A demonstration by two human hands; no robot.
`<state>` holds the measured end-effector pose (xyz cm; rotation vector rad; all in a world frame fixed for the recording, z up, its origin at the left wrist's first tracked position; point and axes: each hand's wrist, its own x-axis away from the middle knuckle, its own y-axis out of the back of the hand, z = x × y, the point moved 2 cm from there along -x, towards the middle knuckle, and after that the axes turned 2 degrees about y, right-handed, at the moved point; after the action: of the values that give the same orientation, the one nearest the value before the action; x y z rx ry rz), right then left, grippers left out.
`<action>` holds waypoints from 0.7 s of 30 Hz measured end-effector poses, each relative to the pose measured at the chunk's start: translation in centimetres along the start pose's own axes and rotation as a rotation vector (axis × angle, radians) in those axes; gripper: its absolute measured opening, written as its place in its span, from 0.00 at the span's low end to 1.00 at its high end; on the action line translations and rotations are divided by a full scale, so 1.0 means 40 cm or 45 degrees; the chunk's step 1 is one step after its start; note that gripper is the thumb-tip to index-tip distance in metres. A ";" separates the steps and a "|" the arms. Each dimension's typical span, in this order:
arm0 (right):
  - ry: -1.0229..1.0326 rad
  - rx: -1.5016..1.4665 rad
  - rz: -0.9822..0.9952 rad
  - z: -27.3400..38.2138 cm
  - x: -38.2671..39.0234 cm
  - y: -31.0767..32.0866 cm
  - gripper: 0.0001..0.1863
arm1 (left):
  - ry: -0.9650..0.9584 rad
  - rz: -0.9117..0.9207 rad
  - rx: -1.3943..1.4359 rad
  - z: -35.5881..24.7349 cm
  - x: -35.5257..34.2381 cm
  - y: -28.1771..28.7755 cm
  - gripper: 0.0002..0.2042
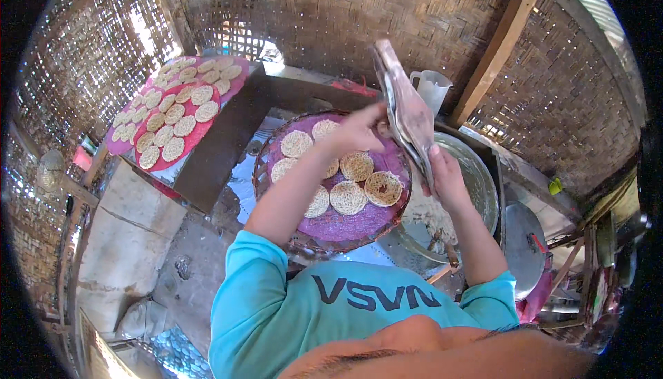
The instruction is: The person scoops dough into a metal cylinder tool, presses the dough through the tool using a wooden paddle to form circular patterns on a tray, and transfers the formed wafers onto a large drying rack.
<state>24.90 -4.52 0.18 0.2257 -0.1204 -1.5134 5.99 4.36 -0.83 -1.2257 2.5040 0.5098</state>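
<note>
My right hand [447, 180] grips the narrow lower end of a paddle-shaped wooden press [409, 113], which stands tilted upright above the work area. It seems made of two long halves lying against each other. My left hand [359, 132] reaches to its left edge, fingers apart; whether they touch the wood I cannot tell. Beneath my left forearm is a round woven tray [406, 221] lined with purple cloth. Several pale, noodle-like lattice rounds [347, 198] lie on it, partly hidden by the arm. To the right, a wide metal basin [489, 196] holds a pale floury mass [427, 215].
A translucent pitcher [434, 90] stands behind the basin. At the far left, pink and red cloths carry several more lattice rounds [184, 125] on a raised surface. A round metal lid [523, 241] sits at the right. Woven bamboo walls [331, 27] and a wooden post [498, 44] enclose the space.
</note>
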 end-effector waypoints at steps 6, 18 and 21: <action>0.598 1.042 -0.097 0.168 -0.019 0.038 0.23 | -0.496 -0.784 -1.315 -0.143 -0.023 -0.100 0.13; 1.552 1.119 0.207 0.302 0.254 0.022 0.22 | -0.068 0.398 -1.520 -0.303 0.078 -0.235 0.09; 0.933 0.603 0.250 0.311 0.280 0.085 0.21 | -0.177 0.311 -1.582 -0.316 0.152 -0.249 0.10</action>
<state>26.12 -16.43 12.35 1.0968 0.0878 -1.1102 8.93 -11.12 6.07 -1.0701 2.1244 2.3140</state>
